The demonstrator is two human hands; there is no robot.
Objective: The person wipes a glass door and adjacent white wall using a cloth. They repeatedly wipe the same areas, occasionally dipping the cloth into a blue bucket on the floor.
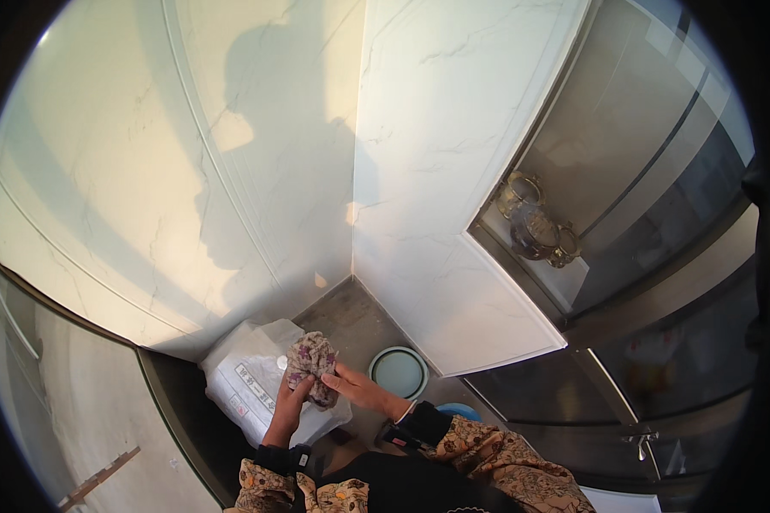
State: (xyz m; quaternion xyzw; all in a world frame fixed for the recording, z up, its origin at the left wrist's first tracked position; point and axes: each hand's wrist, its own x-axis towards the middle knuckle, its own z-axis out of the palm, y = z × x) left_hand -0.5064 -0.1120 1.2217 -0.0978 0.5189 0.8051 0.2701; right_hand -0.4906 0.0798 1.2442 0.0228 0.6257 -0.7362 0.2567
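A bunched-up cloth (311,354), beige with purple patches, is held up in front of me. My left hand (289,405) grips its lower left side, with the thumb on the front. On the other side, my right hand (361,388) pinches the cloth's right edge between thumb and fingers. The two thumbs nearly meet at the middle of the cloth. Folds hide most of the fingers. Below and behind the cloth, a white box wrapped in clear plastic (247,353) stands on the floor and bears writing.
A pale green basin (398,374) stands on the grey floor (353,314) in the corner, with a blue basin (460,410) partly behind my right sleeve. Marbled wall panels (423,160) meet there. At right, metal-framed glass panes (616,192) show brass-coloured ornaments (534,231) and a handle (641,442).
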